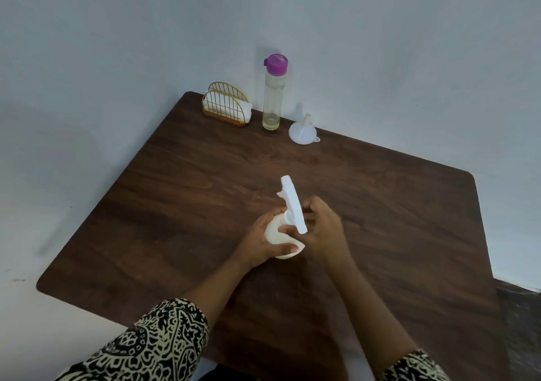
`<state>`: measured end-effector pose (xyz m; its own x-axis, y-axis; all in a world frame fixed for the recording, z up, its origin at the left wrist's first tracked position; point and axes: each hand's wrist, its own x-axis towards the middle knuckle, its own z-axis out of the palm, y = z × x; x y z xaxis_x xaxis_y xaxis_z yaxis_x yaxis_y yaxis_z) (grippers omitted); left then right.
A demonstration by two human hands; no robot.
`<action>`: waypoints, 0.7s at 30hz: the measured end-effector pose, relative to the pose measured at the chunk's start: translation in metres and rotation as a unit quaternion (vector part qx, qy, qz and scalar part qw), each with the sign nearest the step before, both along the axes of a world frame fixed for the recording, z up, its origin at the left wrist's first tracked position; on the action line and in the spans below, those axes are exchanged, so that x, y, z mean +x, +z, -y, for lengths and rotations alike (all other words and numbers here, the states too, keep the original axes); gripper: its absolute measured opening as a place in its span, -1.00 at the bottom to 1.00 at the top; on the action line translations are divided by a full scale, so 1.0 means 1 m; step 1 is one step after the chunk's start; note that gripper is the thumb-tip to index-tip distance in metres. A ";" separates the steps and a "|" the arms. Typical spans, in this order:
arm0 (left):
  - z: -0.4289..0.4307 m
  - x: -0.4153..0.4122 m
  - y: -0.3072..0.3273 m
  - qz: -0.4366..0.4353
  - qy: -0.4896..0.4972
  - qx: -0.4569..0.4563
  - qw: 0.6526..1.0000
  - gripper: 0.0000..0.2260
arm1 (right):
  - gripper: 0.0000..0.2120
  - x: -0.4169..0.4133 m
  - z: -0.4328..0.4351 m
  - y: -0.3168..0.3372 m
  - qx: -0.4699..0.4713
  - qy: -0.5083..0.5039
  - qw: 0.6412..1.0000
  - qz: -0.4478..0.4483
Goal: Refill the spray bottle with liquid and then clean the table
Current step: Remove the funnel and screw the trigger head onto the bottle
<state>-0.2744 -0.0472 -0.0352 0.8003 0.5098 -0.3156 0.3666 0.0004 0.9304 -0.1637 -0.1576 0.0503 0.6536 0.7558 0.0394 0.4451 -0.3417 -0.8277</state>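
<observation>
Farthest left, a sleeve of black-and-cream patterned cloth covered the person's left forearm, which reached up over the dark brown wood-grain table. At the back of the table, by the pale wall, stood a gold wire napkin holder with white napkins tucked inside it. Just to its right rose a tall clear plastic bottle with a purple cap, upright, with a shallow layer of yellowish liquid at its bottom. Near the middle of the table, the left hand was wrapped tightly around the rounded body of a small white plastic spray bottle, thumb across its front, with the bottle's base close to or on the tabletop. Its white trigger head pointed away toward the far edge. Back by the wall, a translucent white plastic funnel lay mouth-down with its spout up, near the tall bottle. The right hand was closed on the trigger head at the neck of the spray bottle, fingers curled about it. A second patterned sleeve showed at the bottom right.
</observation>
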 end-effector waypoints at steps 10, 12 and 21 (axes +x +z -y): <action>0.004 0.005 -0.001 0.002 0.002 0.042 0.999 -0.42 | -0.43 -0.037 -0.006 -0.008 0.062 -0.068 0.989 -0.114; 0.003 0.004 -0.001 0.007 0.000 0.043 0.999 -0.41 | -0.33 -0.031 0.004 -0.009 0.054 0.005 0.991 -0.125; 0.003 0.001 0.000 0.022 0.021 0.013 0.999 -0.31 | -0.68 -0.009 0.011 -0.007 0.064 -0.017 0.995 -0.076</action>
